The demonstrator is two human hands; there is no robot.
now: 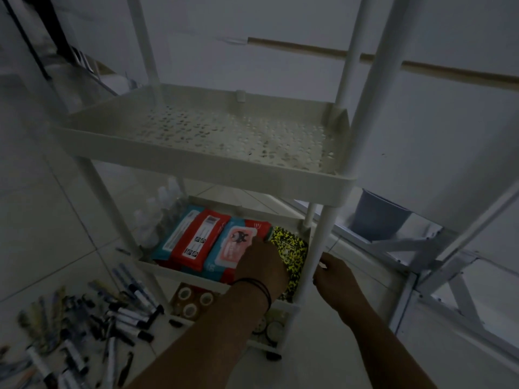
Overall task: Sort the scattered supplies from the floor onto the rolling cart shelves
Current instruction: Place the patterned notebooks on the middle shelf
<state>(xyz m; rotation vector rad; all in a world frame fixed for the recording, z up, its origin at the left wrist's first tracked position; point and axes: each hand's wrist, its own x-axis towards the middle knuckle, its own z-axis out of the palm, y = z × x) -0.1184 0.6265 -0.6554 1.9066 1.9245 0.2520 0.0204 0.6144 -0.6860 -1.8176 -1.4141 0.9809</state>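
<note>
Here the rolling cart [196,161] filled the middle of the frame, its perforated upper shelf [224,130] bare. The middle shelf [179,272], lower centre, held three wet-wipe packs [196,237] lying side by side, red and teal, with a yellow-and-black speckled pack [292,254] at their right end against the shelf's right wall. Clear bottles [157,211] stood at the shelf's far left; their count could not be told. On the bottom shelf [261,343], below, four tape rolls [193,300] showed at the left, and more round items at the right were partly hidden.

The left hand [261,268] reached into the middle shelf, its grip resting on the seam between the third wipe pack and the speckled pack; whether it pinched anything could not be told. The right hand [334,279] sat just beside the cart's front right post [317,248], its grip loosely curled and holding nothing visible.

A pile of markers [92,327], too many to count, lay scattered on the tiled floor [42,220] at the lower left, close to the cart's front left leg.
</note>
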